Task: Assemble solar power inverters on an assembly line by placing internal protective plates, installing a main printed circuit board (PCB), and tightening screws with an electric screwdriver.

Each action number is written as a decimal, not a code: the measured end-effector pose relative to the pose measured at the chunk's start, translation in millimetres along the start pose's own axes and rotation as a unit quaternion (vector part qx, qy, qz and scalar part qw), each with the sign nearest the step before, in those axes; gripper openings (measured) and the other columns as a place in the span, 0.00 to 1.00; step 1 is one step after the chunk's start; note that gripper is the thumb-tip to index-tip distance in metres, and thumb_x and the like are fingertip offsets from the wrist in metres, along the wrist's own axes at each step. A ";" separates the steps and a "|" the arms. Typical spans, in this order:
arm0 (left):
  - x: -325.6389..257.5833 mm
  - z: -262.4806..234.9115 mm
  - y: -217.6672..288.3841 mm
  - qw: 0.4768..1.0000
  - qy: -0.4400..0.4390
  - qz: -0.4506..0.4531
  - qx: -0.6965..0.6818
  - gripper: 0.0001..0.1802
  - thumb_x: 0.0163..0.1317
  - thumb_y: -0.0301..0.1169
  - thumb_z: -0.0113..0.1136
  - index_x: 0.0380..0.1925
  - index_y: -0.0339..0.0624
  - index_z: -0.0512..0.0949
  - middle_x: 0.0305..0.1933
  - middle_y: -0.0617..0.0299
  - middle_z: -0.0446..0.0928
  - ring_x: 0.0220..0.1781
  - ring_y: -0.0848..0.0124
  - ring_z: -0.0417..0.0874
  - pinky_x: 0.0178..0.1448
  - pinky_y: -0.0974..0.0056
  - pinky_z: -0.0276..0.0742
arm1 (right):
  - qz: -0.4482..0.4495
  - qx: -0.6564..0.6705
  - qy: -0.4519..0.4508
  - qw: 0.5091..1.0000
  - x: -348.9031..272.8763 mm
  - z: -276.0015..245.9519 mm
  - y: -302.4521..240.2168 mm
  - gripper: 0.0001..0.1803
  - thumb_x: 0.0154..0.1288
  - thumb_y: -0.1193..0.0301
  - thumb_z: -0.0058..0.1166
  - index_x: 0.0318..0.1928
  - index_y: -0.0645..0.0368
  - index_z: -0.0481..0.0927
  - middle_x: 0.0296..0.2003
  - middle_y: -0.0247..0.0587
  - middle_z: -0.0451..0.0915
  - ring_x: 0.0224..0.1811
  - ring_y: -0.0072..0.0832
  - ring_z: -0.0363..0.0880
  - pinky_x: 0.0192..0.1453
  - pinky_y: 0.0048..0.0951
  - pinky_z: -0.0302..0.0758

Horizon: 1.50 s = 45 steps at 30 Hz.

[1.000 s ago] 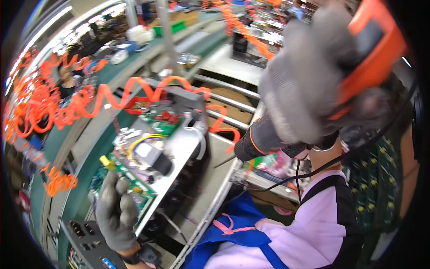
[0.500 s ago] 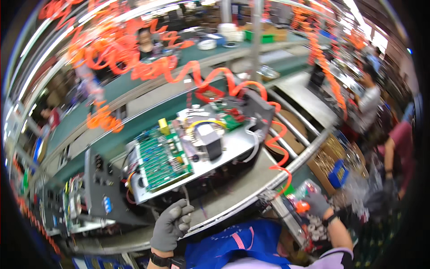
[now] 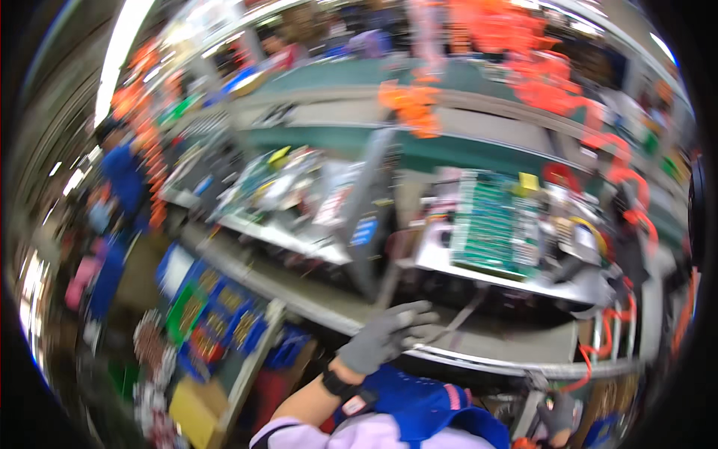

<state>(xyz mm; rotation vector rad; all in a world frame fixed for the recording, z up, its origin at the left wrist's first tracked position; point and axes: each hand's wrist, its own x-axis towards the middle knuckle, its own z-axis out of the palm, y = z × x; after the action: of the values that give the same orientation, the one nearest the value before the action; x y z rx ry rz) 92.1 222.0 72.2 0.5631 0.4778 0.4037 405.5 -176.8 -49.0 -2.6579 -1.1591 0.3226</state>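
View's swung left since a second ago; my left hand (image 3: 385, 337) now rests loosely open-fingered on the counter (image 3: 486, 352) edge, right hand (image 3: 557, 411) low, its grip unclear.

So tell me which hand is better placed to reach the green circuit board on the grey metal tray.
Left, probably. The left hand in its grey glove is raised at the conveyor edge, just below the grey metal tray holding the green circuit board. The right hand hangs low, under the conveyor.
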 end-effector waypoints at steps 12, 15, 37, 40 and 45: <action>-167.6 -238.9 36.6 0.862 0.342 0.329 -0.180 0.19 0.67 0.25 0.46 0.58 0.33 0.67 0.55 0.48 0.75 0.46 0.64 0.80 0.39 0.70 0.79 | -0.213 -0.226 -0.164 0.936 71.2 36.9 -270.3 0.23 0.47 0.60 0.64 0.46 0.49 0.81 0.41 0.45 0.81 0.46 0.42 0.80 0.50 0.41 0.74; -199.8 -292.6 49.4 0.837 0.373 0.341 -0.209 0.22 0.66 0.23 0.45 0.60 0.30 0.64 0.60 0.45 0.70 0.59 0.60 0.76 0.45 0.68 0.79 | -0.245 -0.017 -0.271 0.931 116.7 44.7 -272.2 0.23 0.48 0.58 0.64 0.46 0.52 0.81 0.39 0.46 0.81 0.43 0.40 0.81 0.48 0.40 0.75; -32.3 -129.7 133.4 0.423 0.463 0.506 0.592 0.42 0.65 0.51 0.53 0.69 0.37 0.51 0.70 0.42 0.56 0.67 0.49 0.65 0.68 0.50 0.63 | -0.077 0.005 -0.166 0.983 43.9 22.7 -249.4 0.25 0.62 0.49 0.51 0.52 0.53 0.76 0.42 0.50 0.78 0.44 0.48 0.78 0.47 0.45 0.75; -11.8 -81.6 96.8 0.459 0.376 0.530 0.606 0.45 0.63 0.54 0.54 0.68 0.34 0.52 0.70 0.42 0.56 0.68 0.48 0.63 0.70 0.50 0.60 | -0.077 0.019 -0.150 0.985 31.3 25.0 -238.7 0.25 0.62 0.49 0.51 0.52 0.52 0.76 0.43 0.50 0.78 0.44 0.47 0.78 0.46 0.45 0.75; 21.9 -47.3 30.5 0.496 0.158 0.496 0.694 0.40 0.59 0.46 0.60 0.63 0.30 0.59 0.64 0.41 0.63 0.66 0.47 0.65 0.69 0.50 0.60 | -0.074 0.104 -0.110 0.986 16.4 18.8 -217.1 0.26 0.60 0.51 0.54 0.53 0.54 0.75 0.45 0.49 0.78 0.48 0.46 0.77 0.52 0.44 0.73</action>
<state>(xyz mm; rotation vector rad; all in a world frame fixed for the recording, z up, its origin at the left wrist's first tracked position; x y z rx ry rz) 77.9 275.5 48.1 2.4813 0.7541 1.2569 261.1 -18.5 -5.9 -2.3861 -1.2990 0.6855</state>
